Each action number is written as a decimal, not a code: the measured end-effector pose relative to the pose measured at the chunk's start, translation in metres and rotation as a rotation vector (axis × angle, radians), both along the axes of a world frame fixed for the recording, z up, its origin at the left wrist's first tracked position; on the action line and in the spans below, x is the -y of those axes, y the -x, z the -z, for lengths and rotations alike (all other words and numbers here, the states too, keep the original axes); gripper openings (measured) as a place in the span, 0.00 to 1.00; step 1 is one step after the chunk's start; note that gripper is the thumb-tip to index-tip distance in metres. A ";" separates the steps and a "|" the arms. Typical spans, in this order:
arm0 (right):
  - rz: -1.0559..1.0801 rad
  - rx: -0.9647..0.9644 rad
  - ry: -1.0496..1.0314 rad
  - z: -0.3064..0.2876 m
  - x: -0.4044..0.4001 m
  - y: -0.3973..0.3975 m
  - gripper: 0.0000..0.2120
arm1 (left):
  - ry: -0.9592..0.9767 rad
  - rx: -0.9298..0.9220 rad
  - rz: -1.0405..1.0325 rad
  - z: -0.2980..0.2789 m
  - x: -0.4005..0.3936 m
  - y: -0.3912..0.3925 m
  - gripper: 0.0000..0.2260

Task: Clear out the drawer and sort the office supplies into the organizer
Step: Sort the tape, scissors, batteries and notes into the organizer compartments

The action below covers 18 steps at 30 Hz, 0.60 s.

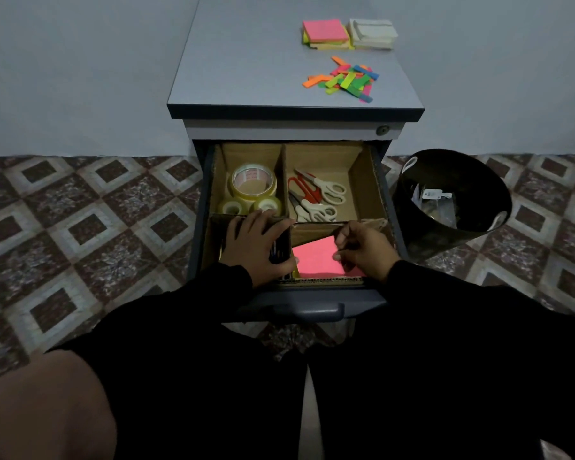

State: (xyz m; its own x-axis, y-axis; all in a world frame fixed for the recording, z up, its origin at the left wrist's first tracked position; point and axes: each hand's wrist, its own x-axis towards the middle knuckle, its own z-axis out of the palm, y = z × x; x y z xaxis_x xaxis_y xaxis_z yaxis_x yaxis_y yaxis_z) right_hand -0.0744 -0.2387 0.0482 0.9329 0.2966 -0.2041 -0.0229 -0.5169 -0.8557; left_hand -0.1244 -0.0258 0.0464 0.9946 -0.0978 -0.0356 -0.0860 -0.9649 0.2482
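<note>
The open drawer point(316, 310) holds a cardboard organizer point(365, 180) with several compartments. Tape rolls point(253, 185) fill the back left one, scissors point(319, 197) the back right. In the front right compartment lies a pink sticky-note pad point(314, 258); my right hand point(362, 249) pinches its right edge. My left hand point(258, 245) rests over the front left compartment, fingers straight across the divider, thumb against the pad's left side. Dark pens point(277, 255) show beneath that hand.
On the cabinet top point(239, 68) lie a stack of coloured sticky notes point(326, 33), a white note stack point(372, 33) and several loose colour flags point(346, 79). A black bin point(445, 207) with scraps stands right of the cabinet on the tiled floor.
</note>
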 end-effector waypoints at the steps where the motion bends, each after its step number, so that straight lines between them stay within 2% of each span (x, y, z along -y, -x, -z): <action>1: 0.023 -0.030 -0.029 0.002 -0.001 0.000 0.18 | 0.002 -0.002 -0.002 0.000 0.000 0.000 0.42; 6: 0.087 -0.144 -0.091 0.008 -0.003 -0.003 0.16 | 0.014 -0.007 0.004 -0.003 0.001 0.002 0.42; 18: 0.088 -0.188 -0.086 0.005 -0.007 -0.001 0.17 | -0.009 0.013 0.007 -0.003 0.001 0.002 0.42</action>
State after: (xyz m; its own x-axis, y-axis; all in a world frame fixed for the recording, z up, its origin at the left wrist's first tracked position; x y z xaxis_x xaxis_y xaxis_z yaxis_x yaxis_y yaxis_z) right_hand -0.0734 -0.2315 0.0428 0.9039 0.2396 -0.3543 -0.2277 -0.4316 -0.8729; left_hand -0.1266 -0.0266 0.0493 0.9943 -0.1040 -0.0237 -0.0954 -0.9665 0.2383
